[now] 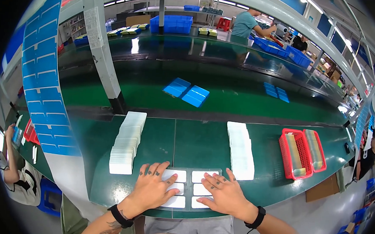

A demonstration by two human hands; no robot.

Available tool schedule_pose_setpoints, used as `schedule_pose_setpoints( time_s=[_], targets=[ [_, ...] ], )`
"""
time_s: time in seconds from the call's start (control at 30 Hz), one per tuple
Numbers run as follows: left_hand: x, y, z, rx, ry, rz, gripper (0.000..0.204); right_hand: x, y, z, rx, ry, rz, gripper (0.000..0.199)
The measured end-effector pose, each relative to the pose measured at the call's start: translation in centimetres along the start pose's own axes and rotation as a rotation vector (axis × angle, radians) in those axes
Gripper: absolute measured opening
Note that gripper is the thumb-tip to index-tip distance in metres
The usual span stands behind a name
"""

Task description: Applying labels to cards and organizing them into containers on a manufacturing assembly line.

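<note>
A grey tray-like sheet (188,186) lies on the green table in front of me, with white rectangular cards (201,190) set on it in two columns. My left hand (154,185) rests over its left column, fingers spread, fingertips on the cards. On the right column lies my right hand (226,192), fingers also apart and flat. Neither hand grips anything. Beyond my left hand a long fanned stack of white cards (127,143) runs away from me. Another fanned stack of white cards (240,151) stands just beyond my right hand.
Two red baskets (296,153) holding thin strips stand at the right. A strip of blue sheets (46,78) hangs at the left near a white post (99,43). Blue panels (195,96) lie on the green conveyor (235,100) ahead. Co-workers are at the far side, left and right.
</note>
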State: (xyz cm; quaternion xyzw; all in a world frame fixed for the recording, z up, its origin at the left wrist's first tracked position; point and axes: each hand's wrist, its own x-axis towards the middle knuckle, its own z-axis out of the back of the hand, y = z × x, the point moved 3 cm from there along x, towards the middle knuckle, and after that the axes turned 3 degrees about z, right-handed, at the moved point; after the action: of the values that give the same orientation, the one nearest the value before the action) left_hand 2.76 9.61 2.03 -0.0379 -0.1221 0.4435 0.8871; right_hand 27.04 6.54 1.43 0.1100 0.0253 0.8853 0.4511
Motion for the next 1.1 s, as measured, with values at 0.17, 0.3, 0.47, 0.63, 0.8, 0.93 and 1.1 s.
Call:
schedule_pose_setpoints(
  time_s=[0.17, 0.3, 0.47, 0.63, 0.8, 0.93, 1.1],
  targets=[
    [-1.0, -0.7, 0.2, 0.018, -0.032, 0.058, 0.047, -0.4, 0.2, -0.4, -0.007, 0.005, -0.046, 0.061],
    [-3.2, -1.4, 1.2, -0.014, -0.045, 0.053, 0.057, -2.0, 1.1, 2.3, 0.034, -0.034, -0.081, 0.070],
    [-4.9, -3.7, -0.9, -0.030, -0.022, -0.001, 0.063, -3.2, 4.2, -0.3, 0.007, 0.003, -0.021, 0.075],
    [-4.5, -3.4, -0.8, -0.020, -0.038, 0.028, 0.065, -3.3, 3.1, -0.4, 0.080, -0.069, -0.063, 0.070],
    [-3.5, -2.6, -0.3, -0.177, 0.108, 0.092, 0.062, -2.2, 1.5, 1.6, 0.306, 0.088, -0.166, 0.067],
    [-4.3, -4.1, 0.2, -0.106, 0.018, 0.091, 0.066, -3.8, 2.8, 1.7, 0.219, 0.041, -0.051, 0.070],
    [-8.0, -6.8, -2.8, 0.032, -0.012, 0.072, 0.075, -6.2, 6.5, -0.8, 0.047, 0.045, -0.062, 0.074]
  ],
)
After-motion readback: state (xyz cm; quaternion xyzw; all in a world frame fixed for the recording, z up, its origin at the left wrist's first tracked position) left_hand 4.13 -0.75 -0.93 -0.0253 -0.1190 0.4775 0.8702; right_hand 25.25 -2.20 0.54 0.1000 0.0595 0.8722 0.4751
